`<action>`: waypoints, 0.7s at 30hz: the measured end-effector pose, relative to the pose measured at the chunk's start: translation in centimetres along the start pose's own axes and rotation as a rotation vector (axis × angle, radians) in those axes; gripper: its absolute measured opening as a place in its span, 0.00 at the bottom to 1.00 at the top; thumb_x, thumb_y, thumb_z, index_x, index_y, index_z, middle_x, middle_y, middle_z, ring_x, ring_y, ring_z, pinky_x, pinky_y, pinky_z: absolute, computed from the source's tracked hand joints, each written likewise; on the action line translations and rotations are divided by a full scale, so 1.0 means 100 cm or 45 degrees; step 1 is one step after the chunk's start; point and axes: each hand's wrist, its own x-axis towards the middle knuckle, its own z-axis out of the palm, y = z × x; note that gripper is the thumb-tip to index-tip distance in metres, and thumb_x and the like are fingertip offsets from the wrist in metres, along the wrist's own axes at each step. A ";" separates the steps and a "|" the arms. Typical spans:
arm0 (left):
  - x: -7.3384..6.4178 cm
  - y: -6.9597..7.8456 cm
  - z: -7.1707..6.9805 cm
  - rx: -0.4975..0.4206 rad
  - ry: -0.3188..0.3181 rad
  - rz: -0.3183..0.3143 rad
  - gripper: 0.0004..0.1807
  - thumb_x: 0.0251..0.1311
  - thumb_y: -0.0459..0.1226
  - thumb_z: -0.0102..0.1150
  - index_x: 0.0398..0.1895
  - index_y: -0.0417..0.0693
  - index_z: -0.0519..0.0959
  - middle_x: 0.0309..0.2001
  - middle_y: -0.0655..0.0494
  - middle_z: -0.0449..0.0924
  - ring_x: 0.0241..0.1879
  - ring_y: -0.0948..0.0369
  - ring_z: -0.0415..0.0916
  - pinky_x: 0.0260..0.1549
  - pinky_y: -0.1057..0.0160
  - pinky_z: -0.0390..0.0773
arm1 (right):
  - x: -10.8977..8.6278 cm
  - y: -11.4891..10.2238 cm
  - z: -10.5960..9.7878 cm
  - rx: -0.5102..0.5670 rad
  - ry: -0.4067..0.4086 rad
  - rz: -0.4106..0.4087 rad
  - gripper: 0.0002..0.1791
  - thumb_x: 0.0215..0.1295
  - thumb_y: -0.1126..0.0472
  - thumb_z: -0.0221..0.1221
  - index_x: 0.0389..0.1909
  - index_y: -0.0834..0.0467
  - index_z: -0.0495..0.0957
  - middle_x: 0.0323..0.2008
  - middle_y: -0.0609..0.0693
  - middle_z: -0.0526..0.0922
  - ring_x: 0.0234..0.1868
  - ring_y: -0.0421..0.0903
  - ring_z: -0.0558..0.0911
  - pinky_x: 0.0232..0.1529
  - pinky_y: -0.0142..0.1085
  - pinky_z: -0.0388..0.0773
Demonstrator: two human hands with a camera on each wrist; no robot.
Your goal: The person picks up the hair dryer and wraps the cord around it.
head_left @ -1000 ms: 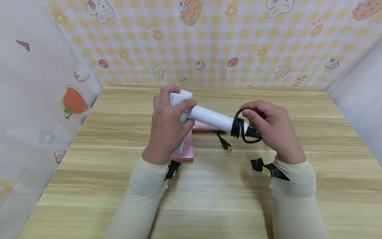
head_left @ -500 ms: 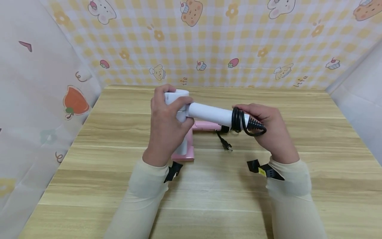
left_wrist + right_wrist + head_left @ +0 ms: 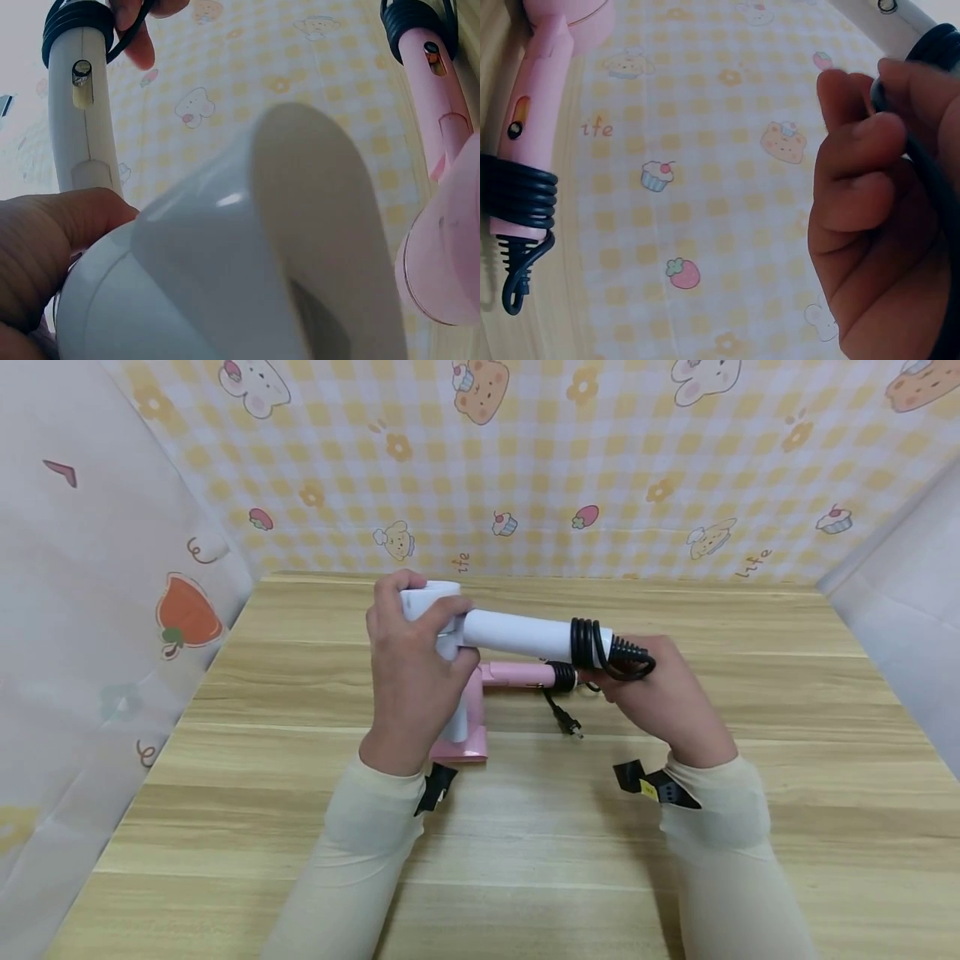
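My left hand (image 3: pixel 412 677) grips a white hair dryer (image 3: pixel 517 637) by its barrel, above the table, with the handle pointing right. A black power cord (image 3: pixel 584 642) is wound in several loops around the end of that handle. My right hand (image 3: pixel 663 693) is by the handle's end, and in the right wrist view its thumb and fingers pinch part of the cord (image 3: pixel 930 169). The white nozzle (image 3: pixel 217 217) fills the middle of the left wrist view. In the head view the right fingertips are partly hidden behind the handle and cord.
A pink hair dryer (image 3: pixel 517 674) lies on the wooden table (image 3: pixel 525 843) beneath the white one, its own black cord (image 3: pixel 517 196) wound on its handle. A black plug (image 3: pixel 567 723) lies beside it. A yellow checked cloth (image 3: pixel 540 468) hangs behind.
The white hair dryer has shifted left and its handle has swung up nearer to level. My right hand has moved left and lower behind the handle's end, uncovering more of the pink dryer.
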 end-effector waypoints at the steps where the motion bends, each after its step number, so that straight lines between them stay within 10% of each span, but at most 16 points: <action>1: 0.000 0.000 0.000 0.006 0.005 -0.002 0.22 0.39 0.26 0.73 0.42 0.49 0.87 0.58 0.41 0.63 0.54 0.41 0.62 0.50 0.47 0.68 | 0.000 0.001 0.000 0.008 -0.009 -0.002 0.02 0.59 0.68 0.66 0.31 0.60 0.85 0.27 0.52 0.84 0.28 0.49 0.75 0.29 0.37 0.71; 21: 0.000 -0.004 0.005 0.053 0.017 -0.093 0.21 0.43 0.26 0.73 0.44 0.49 0.87 0.59 0.41 0.63 0.55 0.40 0.62 0.49 0.47 0.68 | 0.003 0.010 0.000 0.038 -0.236 -0.074 0.05 0.66 0.57 0.63 0.40 0.53 0.84 0.29 0.46 0.82 0.30 0.44 0.74 0.32 0.35 0.70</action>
